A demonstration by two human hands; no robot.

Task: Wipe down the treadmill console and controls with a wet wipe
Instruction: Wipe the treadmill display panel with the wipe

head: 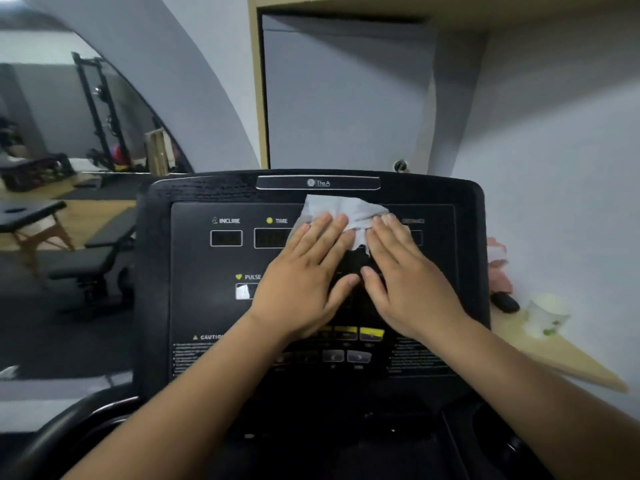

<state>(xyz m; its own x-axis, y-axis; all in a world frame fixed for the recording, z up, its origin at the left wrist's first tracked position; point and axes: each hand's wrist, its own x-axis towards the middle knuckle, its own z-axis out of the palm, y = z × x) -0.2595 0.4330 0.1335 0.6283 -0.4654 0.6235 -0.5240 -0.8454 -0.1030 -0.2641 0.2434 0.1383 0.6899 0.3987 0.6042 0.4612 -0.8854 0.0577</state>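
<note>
Wiping step, upper part of the panel. The wet wipe (346,209) lies spread on the top middle of the treadmill console (204,313), just under the logo strip (318,182), between the TIME label (277,221) and the readout on the right. The left hand (304,271) and right hand (405,271) sit side by side on the panel, both flat — fingers (325,230) straight and close together, no curl, no pinch. They hold nothing; the fingertips of both hands press the wipe's lower edge onto the panel, and the palms rest on bare console below it. The thumbs nearly meet in the middle.

My read: the display row is the step in hand. The INCLINE window (226,238) and PULSE window (242,292) lie left of the wipe and look like ground not yet covered, though I can't tell wet from dry on black plastic. The yellow buttons (360,333) and arrow keys (346,356) sit well below the wipe, near the wrists.

Next move calls for a flat sliding pass with even pressure, keeping the wipe under the fingertips so it doesn't bunch or slip out. Sideways along the readouts first, then down to the buttons — light there, so no key gets pressed in. One hand could do the sweep; the wipe is small for two.
</note>
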